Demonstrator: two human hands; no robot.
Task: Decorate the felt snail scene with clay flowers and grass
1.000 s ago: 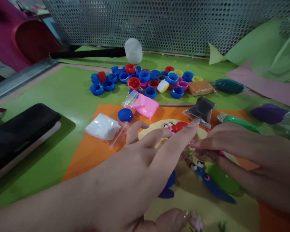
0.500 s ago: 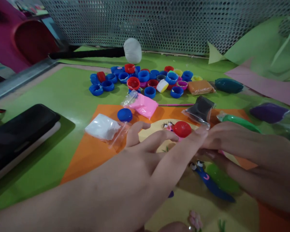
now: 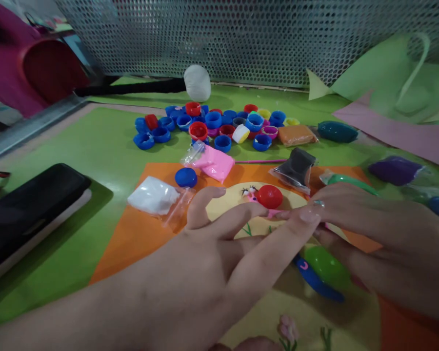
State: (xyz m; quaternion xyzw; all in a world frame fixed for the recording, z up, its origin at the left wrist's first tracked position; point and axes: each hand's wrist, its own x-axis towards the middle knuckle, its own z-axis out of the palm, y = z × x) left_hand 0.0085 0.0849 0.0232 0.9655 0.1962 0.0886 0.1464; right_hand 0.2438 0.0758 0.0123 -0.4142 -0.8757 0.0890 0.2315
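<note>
My left hand (image 3: 219,258) reaches over a round yellow paper (image 3: 344,321) on an orange sheet, its fingers spread and its index fingertip touching my right hand. My right hand (image 3: 362,224) is pinched at the fingertips; whatever is between them is hidden, though a small pink bit shows beneath. Just beyond the fingers lies a pink clay snail with a red shell (image 3: 270,197) and eyes with lashes. Under my hands is a blue clay snail (image 3: 320,282) with a green shell (image 3: 325,263), its eyes covered by my left finger. A pink clay flower (image 3: 288,327) is nearer me.
Bags of white (image 3: 153,196), pink (image 3: 216,162) and black clay (image 3: 296,168) lie around the orange sheet (image 3: 120,243), beside a blue clay ball (image 3: 186,177). Several bottle caps (image 3: 212,120) cluster behind. A black case (image 3: 36,214) lies left; a perforated metal panel (image 3: 241,44) stands behind.
The view has shifted slightly. My right hand has moved a little left and its fingertips changed position; the blue snail's eyes are now behind my left finger.
</note>
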